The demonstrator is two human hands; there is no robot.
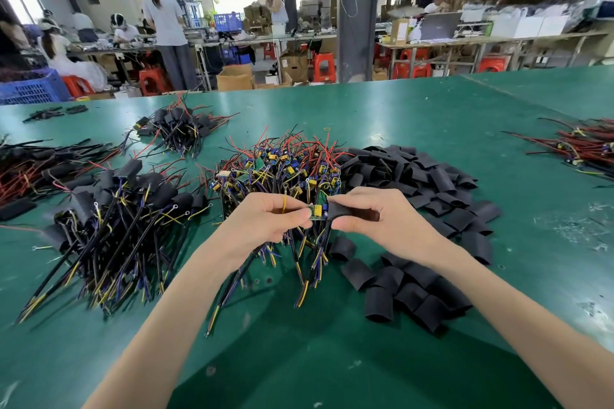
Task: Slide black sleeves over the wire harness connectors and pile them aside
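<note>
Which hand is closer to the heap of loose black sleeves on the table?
Right. The right hand, pinching one sleeve, is at the edge of the heap of loose sleeves. The left hand is further left, gripping a harness over the unsleeved bundle.

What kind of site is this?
Probably an electronics assembly workshop: a green bench heaped with wire harnesses and black sleeves, other workers at benches behind, cartons and red stools.

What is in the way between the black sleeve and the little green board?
Nothing visible. The right hand holds the black sleeve with its mouth right at the green circuit board's end. Only the left hand pinches the board's far end.
</note>
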